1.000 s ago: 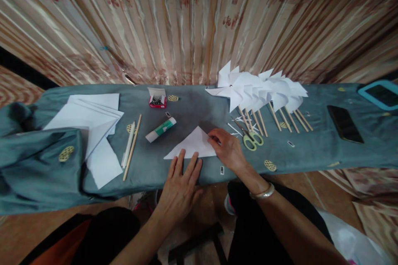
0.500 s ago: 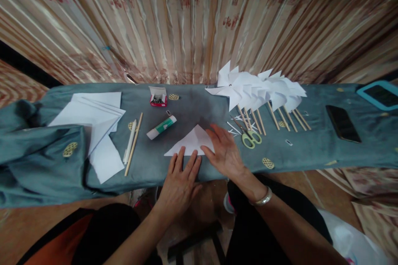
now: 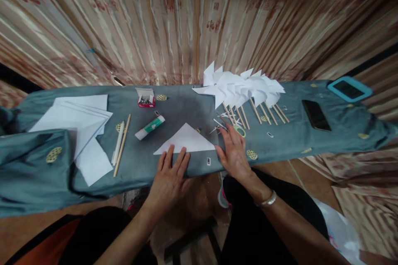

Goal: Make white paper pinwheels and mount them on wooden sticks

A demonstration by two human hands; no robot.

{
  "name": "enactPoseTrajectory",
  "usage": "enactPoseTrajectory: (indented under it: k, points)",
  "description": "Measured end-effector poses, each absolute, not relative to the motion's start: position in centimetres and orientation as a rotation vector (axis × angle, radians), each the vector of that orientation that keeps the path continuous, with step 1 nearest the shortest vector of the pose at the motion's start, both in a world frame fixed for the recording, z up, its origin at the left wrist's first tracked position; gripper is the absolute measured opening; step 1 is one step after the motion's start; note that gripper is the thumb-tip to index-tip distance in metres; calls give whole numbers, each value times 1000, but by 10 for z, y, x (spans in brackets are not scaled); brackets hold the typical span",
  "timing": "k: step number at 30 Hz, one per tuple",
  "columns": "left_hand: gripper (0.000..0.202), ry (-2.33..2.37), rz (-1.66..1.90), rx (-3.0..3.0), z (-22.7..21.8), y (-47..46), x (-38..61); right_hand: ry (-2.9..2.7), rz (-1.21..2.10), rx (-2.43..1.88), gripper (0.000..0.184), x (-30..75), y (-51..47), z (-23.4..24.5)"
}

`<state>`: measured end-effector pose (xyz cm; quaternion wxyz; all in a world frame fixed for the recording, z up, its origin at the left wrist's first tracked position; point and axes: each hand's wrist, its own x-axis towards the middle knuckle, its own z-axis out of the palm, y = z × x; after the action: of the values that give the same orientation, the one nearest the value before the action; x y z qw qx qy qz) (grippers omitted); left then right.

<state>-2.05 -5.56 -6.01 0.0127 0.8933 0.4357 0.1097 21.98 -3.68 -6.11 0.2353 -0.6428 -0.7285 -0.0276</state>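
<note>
Right at the lower middle of the frame, the left hand (image 3: 169, 174) is lying flat with its fingers spread wide, gripping nothing. Its fingertips are pressing on the near edge of the folded paper triangle (image 3: 186, 140) – most likely pinning it so the sheet is not sliding on the soft grey-blue cloth (image 3: 295, 136). The right hand (image 3: 234, 155) is resting palm down just beside the triangle's right corner, fingers splayed and likewise holding nothing. Its fingertips are reaching up to the green-handled scissors (image 3: 239, 131), which they are partly covering.

The supplies are sitting in a loose arc within arm's reach. A glue stick (image 3: 149, 127) is lying just left of the triangle, with a small red box of pins (image 3: 145, 98) above it. Thin sticks (image 3: 122, 145) and a stack of white sheets (image 3: 74, 120) are lying toward the left edge. Finished white pinwheels (image 3: 239, 87) are lying in an overlapping row at upper centre, seemingly set back out of the hands' way.

The triangle itself is looking crisp and white – a wide, low shape with its long edge toward the person and its peak pointing away. It is lying flat on the cloth, with no curl or lifted corner showing.
</note>
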Motion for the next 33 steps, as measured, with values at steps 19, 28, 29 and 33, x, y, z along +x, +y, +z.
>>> enactPoseTrajectory:
  k: [19,28,29,33]
  points:
    - [60,1476,209,2829,-48,-59,-57,-2434,121,-1326,44,198,-50,-52]
    - [59,1509,393,2812,-48,-64,-84,-2291,208,-1331,40,202,-48,-51]
    - [59,1539,435,2790,-47,-64,-80,-2229,206,-1365,40,203,-46,-51]
    - [55,1505,531,2768,-47,-65,-58,-2064,241,-1494,46,202,-36,-50]
